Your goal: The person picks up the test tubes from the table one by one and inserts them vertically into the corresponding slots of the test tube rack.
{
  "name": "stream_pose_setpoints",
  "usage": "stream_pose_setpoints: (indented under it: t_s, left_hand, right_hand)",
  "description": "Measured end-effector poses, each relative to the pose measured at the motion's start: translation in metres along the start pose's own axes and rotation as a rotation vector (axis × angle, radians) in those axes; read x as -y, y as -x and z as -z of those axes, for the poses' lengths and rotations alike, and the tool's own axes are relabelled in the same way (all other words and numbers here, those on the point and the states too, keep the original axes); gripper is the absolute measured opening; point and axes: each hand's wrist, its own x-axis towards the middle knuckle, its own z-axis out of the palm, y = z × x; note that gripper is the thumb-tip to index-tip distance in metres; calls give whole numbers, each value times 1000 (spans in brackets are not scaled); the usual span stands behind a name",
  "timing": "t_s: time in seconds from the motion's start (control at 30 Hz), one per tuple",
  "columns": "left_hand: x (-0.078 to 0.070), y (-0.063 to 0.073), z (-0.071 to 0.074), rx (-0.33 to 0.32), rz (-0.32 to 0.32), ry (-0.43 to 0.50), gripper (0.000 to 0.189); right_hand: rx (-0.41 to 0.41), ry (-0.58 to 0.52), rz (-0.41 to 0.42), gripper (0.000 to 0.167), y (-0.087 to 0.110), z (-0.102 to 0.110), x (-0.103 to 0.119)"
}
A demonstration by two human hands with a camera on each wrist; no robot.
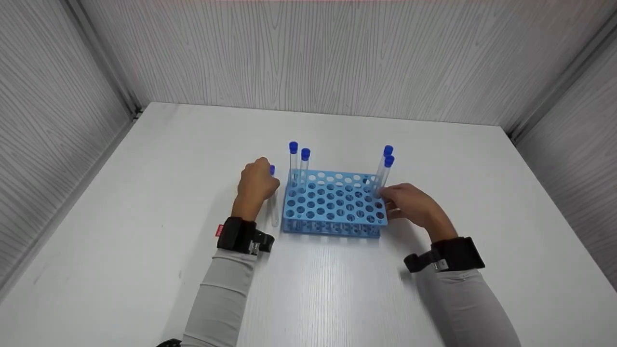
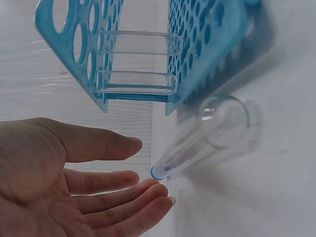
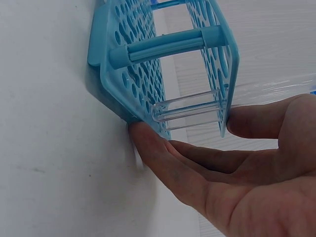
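Observation:
A blue test tube rack (image 1: 335, 230) stands on the white table. My right hand (image 1: 409, 205) grips its right end, thumb at the upper plate and a finger at the lower plate in the right wrist view. To the rack's left, a clear test tube (image 1: 274, 214) with a blue cap lies on the table. My left hand (image 1: 255, 183) is beside that capped end; in the left wrist view its thumb and fingers (image 2: 116, 202) are apart, with the fingertips near the cap and nothing held.
Two blue-capped tubes (image 1: 293, 159) stand at the rack's back left. Another two capped tubes (image 1: 383, 173) lean slightly at its right end, close to my right thumb. A grey wood-grain panel (image 1: 308, 58) rises behind the table (image 1: 144, 193), with side panels left and right.

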Motion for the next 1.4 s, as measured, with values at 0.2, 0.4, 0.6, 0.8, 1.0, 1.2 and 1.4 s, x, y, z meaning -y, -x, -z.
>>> stream_pose_setpoints:
  t_s: [0.2,0.4,0.6,0.8,1.0,1.2,1.4]
  left_hand:
    - [0,-1,-2,30,26,-2,42]
    - [1,-3,-3,47,46,-3,39]
    - [2,-3,-3,46,47,-14,39]
    - [4,-3,-5,33,31,-23,35]
    - [5,-4,-6,28,43,-27,37]
    - [4,-5,-6,35,57,-31,39]
    - [3,-5,-5,47,69,-28,40]
  right_hand:
    - [2,14,5,50,-1,0,-1]
    - [-4,24,-2,51,0,0,-1]
    - [-1,22,-5,51,0,0,0]
    - [3,19,-3,50,0,1,0]
    - [-6,24,-15,50,1,0,1]
    - [-12,33,-18,52,2,0,1]
    - [-13,28,-19,53,1,0,0]
